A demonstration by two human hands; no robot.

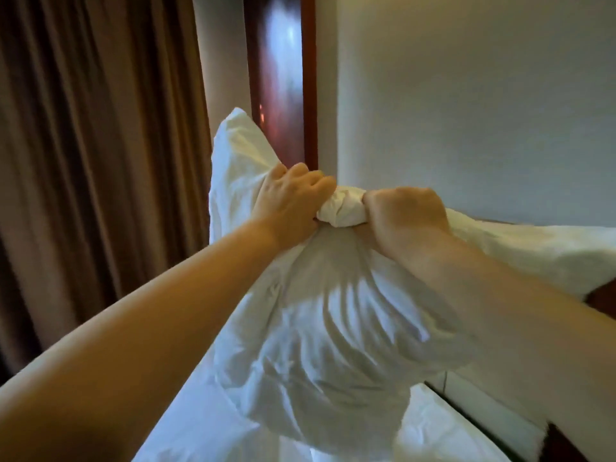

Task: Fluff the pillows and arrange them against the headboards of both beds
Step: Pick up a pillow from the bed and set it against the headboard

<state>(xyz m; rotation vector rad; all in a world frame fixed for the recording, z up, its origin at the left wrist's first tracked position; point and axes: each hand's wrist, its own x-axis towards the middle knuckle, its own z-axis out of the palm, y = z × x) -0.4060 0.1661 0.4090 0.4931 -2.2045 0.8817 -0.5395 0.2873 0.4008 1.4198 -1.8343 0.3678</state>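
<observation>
A white pillow [326, 345] hangs in the air in front of me, its case creased and bunched at the top. My left hand [293, 198] grips the bunched top edge from the left, and my right hand [406, 215] grips it from the right, the two fists close together with a twist of fabric between them. One corner of the pillow sticks up behind my left hand. Below lies the white bed sheet [200, 435]. The dark wooden headboard [603, 295] shows at the right edge.
Brown curtains [93, 161] hang at the left. A dark red wooden door or panel [280, 78] stands behind the pillow, next to a pale wall [466, 95]. More white bedding [550, 248] lies at the right by the headboard.
</observation>
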